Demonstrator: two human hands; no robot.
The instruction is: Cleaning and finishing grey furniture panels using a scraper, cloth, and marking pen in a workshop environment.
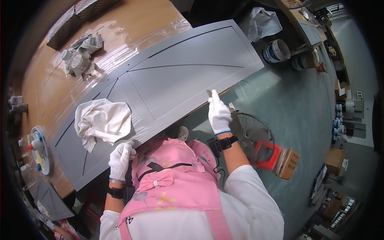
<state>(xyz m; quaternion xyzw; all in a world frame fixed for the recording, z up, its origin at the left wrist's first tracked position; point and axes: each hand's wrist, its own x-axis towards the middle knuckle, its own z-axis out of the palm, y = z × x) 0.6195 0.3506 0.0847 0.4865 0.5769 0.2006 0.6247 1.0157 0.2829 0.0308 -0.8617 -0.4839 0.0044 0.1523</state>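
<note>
A long grey panel (176,84) with grooved lines, some curved, lies slantwise across the table in front of me. My right hand (219,114), in a white glove with a blue cuff, is at the panel's near edge. Its fingers pinch a small flat greyish piece (209,93) against that edge; the exact kind is unclear. My left hand (121,159), also gloved in white, is at the near edge further left, fingers curled. Whatever lies inside them is hidden. Just beyond it a crumpled white cloth (103,122) rests on the panel.
The brown table (124,32) has clear plastic film on it, with a jar (82,64) and crumpled wrapping. At left stands a round lid with a red-tipped bottle (36,145). A floor fan (252,134), red stool (266,154), carton (287,164) and bucket (276,51) stand to the right.
</note>
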